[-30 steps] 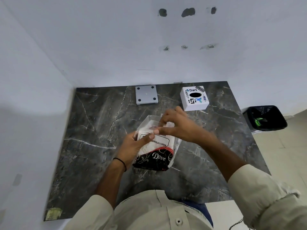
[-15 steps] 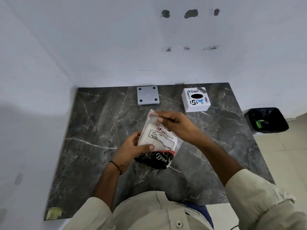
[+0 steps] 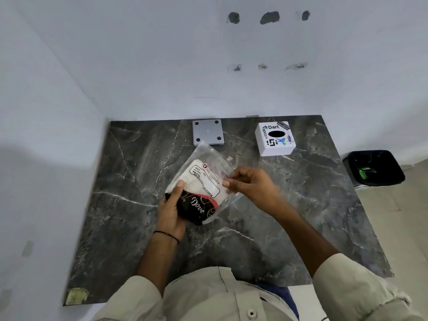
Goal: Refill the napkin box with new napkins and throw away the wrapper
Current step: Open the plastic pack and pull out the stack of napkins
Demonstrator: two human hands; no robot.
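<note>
A clear plastic napkin pack (image 3: 203, 181) with white napkins and a black-and-red "Dove" band is held above the dark marble table (image 3: 301, 205). My left hand (image 3: 171, 212) grips its lower left end, thumb on the napkins. My right hand (image 3: 252, 186) pinches the wrapper's right edge between thumb and fingers. The white napkin box (image 3: 275, 139), covered in stickers with a dark oval slot on top, stands at the back right of the table. Its flat grey square lid or base plate (image 3: 208, 132) lies apart at the back middle.
A black waste bin (image 3: 375, 167) with a green scrap inside stands on the floor beyond the table's right edge. White walls close the back and left sides. A yellowish sticker (image 3: 76, 296) marks the table's front left corner.
The pack has tilted so its open clear end points up and to the left. My right hand slid from the pack's top end down to its right edge.
</note>
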